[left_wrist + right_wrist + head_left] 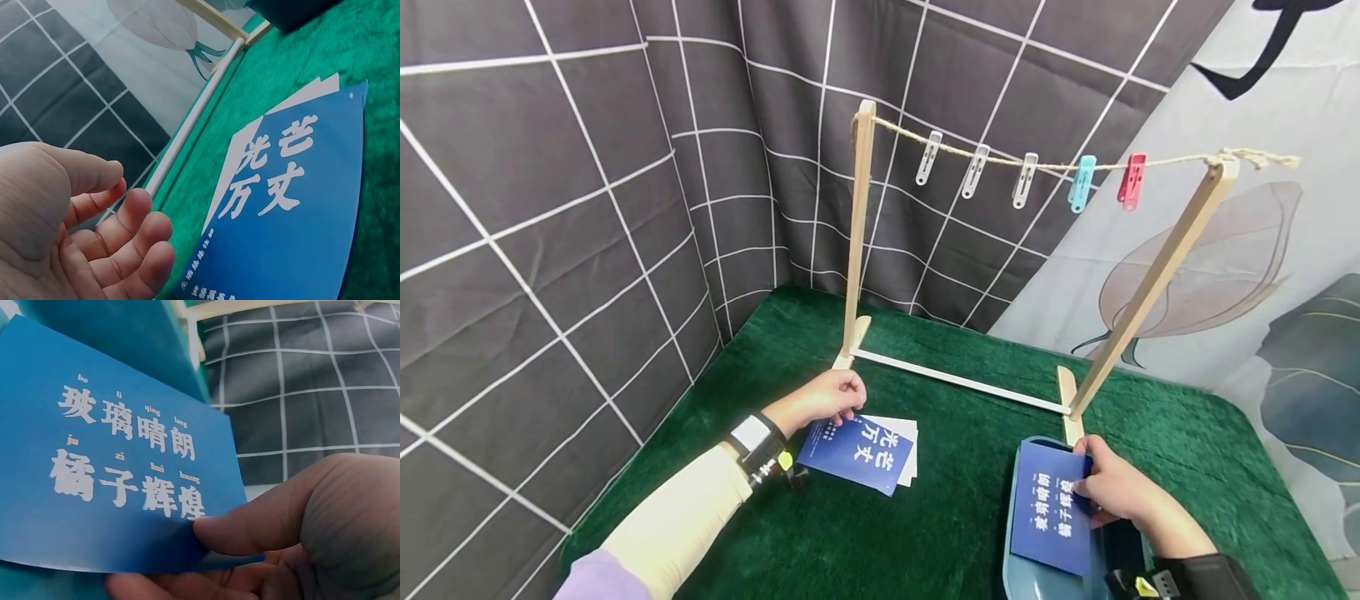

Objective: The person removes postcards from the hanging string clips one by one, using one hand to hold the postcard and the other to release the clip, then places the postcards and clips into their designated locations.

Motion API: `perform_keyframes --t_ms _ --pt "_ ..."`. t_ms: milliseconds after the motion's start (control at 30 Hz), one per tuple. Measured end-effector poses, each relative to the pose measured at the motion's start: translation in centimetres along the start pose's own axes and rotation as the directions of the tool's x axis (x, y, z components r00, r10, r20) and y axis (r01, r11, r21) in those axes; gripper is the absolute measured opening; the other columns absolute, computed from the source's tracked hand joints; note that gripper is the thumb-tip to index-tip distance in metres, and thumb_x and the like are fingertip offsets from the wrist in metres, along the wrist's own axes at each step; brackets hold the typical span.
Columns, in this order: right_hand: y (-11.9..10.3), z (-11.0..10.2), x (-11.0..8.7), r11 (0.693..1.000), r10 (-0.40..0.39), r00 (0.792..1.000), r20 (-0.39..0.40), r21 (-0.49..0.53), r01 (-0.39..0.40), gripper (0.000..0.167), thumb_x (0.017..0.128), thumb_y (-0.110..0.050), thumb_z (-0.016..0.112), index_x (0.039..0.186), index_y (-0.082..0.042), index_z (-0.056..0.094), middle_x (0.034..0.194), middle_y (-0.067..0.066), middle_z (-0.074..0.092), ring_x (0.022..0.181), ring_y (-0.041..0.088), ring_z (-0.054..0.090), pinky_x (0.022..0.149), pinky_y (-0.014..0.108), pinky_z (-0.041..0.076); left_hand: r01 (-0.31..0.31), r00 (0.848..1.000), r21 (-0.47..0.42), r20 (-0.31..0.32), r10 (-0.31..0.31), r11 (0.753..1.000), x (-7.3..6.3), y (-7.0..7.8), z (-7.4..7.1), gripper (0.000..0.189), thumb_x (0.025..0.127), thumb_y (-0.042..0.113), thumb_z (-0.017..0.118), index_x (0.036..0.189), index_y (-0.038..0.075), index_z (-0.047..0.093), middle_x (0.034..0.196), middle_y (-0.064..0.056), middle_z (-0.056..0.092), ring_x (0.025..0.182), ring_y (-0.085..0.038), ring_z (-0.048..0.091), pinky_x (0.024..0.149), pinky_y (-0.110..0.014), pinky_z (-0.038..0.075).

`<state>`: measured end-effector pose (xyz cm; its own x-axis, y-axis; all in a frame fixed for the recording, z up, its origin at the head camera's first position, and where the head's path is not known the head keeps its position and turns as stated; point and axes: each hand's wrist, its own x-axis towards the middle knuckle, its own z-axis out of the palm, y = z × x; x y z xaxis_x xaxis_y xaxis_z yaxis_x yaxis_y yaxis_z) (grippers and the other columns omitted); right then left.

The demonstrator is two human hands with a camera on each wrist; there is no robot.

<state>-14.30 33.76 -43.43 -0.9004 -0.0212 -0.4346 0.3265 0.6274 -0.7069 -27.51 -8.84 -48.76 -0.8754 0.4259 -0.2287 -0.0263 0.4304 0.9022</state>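
My right hand [1122,490] pinches a blue card [1051,508] with white Chinese characters, thumb on its printed face and fingers beneath. That card is over a blue-grey tray [1011,554], hiding part of it. On the green cloth lies another blue card [861,454], fanned over white-edged cards [908,437]. Just beside this stack, at its upper left edge, is my left hand [826,396]. In the left wrist view the left hand's fingers [134,219] curl loosely with nothing between them, apart from the blue card [281,206].
A wooden frame with two posts [859,233] and a white crossbar [958,382] stands behind the cards. Across its top runs a rope [898,131] bearing several clothespins: clear ones [975,172], a turquoise one [1082,184] and a red one [1132,182]. Curtains [985,75] hang behind.
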Motion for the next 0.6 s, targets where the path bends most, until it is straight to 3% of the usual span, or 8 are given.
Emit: perform_keyframes --t_ms 133,233,367,467,600 --pt "0.3 0.6 0.2 0.996 0.035 0.999 -0.033 -0.081 -0.037 0.033 0.09 0.011 0.054 0.111 -0.001 0.032 0.089 0.019 0.05 0.058 0.025 0.055 0.05 0.039 0.055 -0.014 1.0 0.05 -0.003 0.014 0.999 -0.2 -0.6 -0.1 0.007 0.099 0.016 0.064 0.094 0.01 0.063 0.087 -0.01 0.066 0.074 -0.023 0.064 0.061 -0.031 0.053" --pt "0.5 1.1 0.3 0.988 0.013 0.997 -0.07 -0.156 -0.024 0.036 0.085 0.011 0.059 0.11 0.0 0.035 0.089 0.02 0.051 0.056 0.026 0.058 0.048 0.039 0.055 -0.01 1.0 0.074 -0.003 0.01 0.997 -0.3 -0.9 -0.2 0.007 0.099 0.016 0.064 0.095 0.011 0.063 0.084 -0.009 0.065 0.073 -0.023 0.063 0.061 -0.031 0.053" --pt "1.0 1.8 0.4 0.958 -0.004 0.993 -0.117 -0.286 -0.03 0.039 0.079 0.006 0.066 0.107 0.001 0.04 0.081 0.017 0.054 0.051 0.024 0.06 0.045 0.035 0.054 -0.018 1.0 0.132 -0.008 0.019 0.991 -0.5 -1.1 -0.3 0.007 0.099 0.016 0.065 0.093 0.012 0.064 0.081 -0.008 0.064 0.07 -0.022 0.062 0.06 -0.031 0.052" --pt "1.4 2.2 0.6 0.909 0.001 0.991 -0.13 -0.414 -0.055 0.037 0.079 0.0 0.069 0.106 0.003 0.044 0.076 0.014 0.055 0.051 0.021 0.059 0.045 0.033 0.051 -0.049 0.998 0.215 -0.02 0.054 0.975 -0.7 -1.2 -0.3 0.007 0.097 0.016 0.068 0.092 0.013 0.064 0.08 -0.004 0.064 0.071 -0.02 0.061 0.064 -0.031 0.051" --pt "1.7 2.5 1.0 0.808 -0.029 0.991 -0.128 -0.587 -0.052 0.034 0.078 -0.007 0.071 0.102 0.006 0.05 0.08 0.014 0.06 0.064 0.025 0.059 0.057 0.041 0.05 -0.08 0.995 0.295 -0.027 0.092 0.952 -0.8 -1.2 -0.3 0.007 0.096 0.017 0.07 0.091 0.016 0.065 0.083 0.001 0.064 0.077 -0.016 0.061 0.072 -0.033 0.051"
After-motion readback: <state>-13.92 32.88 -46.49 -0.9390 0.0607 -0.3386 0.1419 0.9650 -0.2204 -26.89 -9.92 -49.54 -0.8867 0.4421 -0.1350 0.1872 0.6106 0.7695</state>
